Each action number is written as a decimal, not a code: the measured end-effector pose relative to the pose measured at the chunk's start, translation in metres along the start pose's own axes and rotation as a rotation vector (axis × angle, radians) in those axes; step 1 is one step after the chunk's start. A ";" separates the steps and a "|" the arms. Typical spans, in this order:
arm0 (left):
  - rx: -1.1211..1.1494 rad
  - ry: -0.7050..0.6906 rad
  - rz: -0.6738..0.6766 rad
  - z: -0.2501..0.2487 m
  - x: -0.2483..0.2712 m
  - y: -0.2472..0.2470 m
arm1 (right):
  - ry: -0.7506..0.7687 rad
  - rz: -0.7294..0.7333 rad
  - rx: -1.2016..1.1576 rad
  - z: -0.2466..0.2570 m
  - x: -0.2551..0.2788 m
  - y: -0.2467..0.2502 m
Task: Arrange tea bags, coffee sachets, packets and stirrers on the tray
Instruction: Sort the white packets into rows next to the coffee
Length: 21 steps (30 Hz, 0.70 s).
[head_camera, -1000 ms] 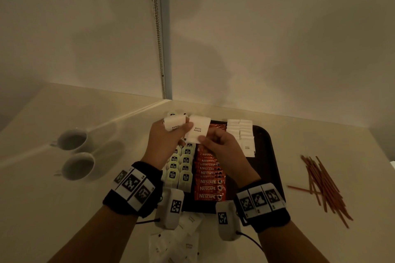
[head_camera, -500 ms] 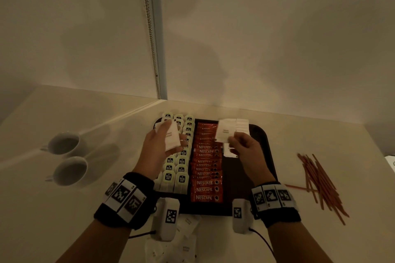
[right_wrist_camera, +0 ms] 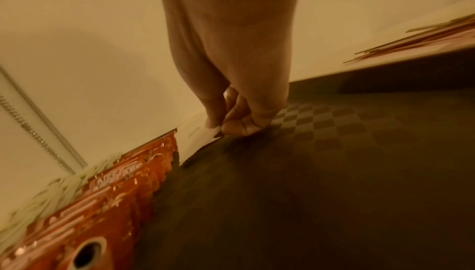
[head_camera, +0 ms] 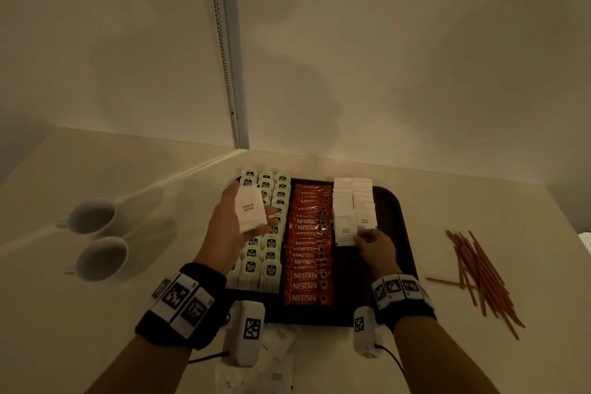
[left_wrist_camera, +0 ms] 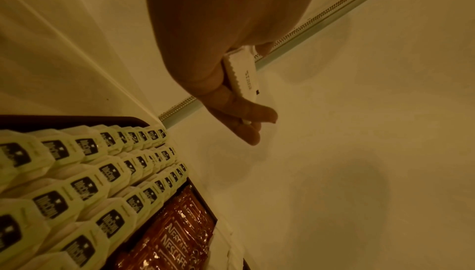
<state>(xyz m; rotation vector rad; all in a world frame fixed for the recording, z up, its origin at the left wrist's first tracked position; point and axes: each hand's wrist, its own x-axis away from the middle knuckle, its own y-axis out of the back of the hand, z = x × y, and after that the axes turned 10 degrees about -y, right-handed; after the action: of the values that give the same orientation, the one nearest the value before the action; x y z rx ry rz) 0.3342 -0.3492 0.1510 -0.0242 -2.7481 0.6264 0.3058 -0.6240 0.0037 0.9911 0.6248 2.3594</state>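
Far left on the table (head_camera: pixel 415 176): two white cups (head_camera: pixel 96 238), side by side, well clear of the work. Next, the left hand (head_camera: pixel 232 229), raised over the tea bags (head_camera: pixel 267 246), fingers (left_wrist_camera: pixel 244 112) curled round a small stack of white sugar packets (head_camera: pixel 250 210), probably kept as a supply for the other hand. On the dark tray (head_camera: pixel 401 233): tea bags in overlapping rows at the left, orange coffee sachets (head_camera: pixel 308 249) in a column just beside them, white packets in two columns further right. Right hand (head_camera: pixel 375 248) low over the tray, thumb and fingers (right_wrist_camera: pixel 237 128) pinching the near corner of one sugar packet (head_camera: pixel 345 230), set touching the near end of the left white column, apparently to lengthen it. Compared with half a second back: that packet no longer up in the air but down at the row, left hand opened outward with the label showing. Far right, off the tray: stirrers (head_camera: pixel 479 275) loose on the table, evidently yet to be placed; more packets (head_camera: pixel 278 342) by the near edge.
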 end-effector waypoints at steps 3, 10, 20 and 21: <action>0.023 0.021 0.013 0.001 -0.001 0.001 | 0.021 -0.064 0.052 0.002 -0.002 -0.004; 0.150 0.069 0.089 0.001 -0.002 0.002 | 0.093 -0.159 0.069 0.015 0.009 -0.004; -0.371 -0.184 0.122 0.001 0.002 -0.010 | 0.739 0.389 -0.060 0.136 0.116 0.004; -0.395 -0.217 0.126 0.001 0.003 -0.010 | 0.776 0.379 -0.020 0.141 0.120 0.005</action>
<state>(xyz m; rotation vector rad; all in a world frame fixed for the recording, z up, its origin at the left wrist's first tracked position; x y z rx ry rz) 0.3318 -0.3589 0.1552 -0.2340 -3.0559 0.1111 0.3372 -0.5250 0.1573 0.1405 0.7210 3.0833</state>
